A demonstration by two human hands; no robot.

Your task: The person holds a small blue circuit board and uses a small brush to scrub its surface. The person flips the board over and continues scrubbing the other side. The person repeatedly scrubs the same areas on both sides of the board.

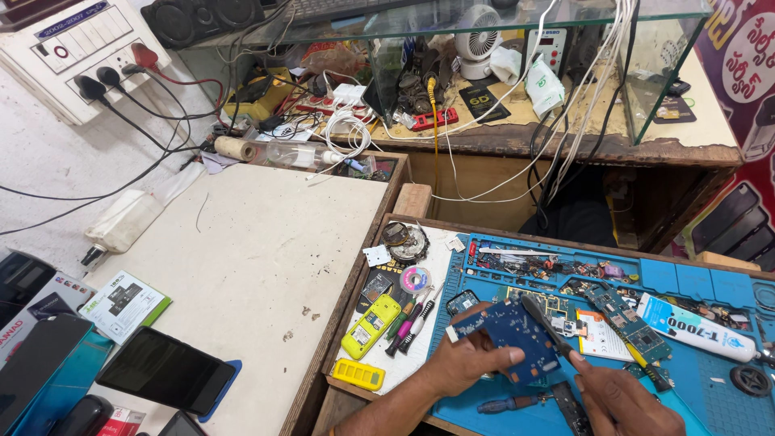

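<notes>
Blue circuit board (510, 339), pinched in my left hand (460, 363) (tilted for access); my right hand (617, 396) grips a black-handled tool (545, 323), tip on it.

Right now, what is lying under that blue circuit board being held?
Under the blue circuit board lies the blue work mat, with a screwdriver near its lower edge. The board and left hand hide whatever sits directly beneath.

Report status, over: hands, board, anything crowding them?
Left hand holds blue circuit board. Right hand puts dark tool to it. Second board and glue tube alongside.
</notes>
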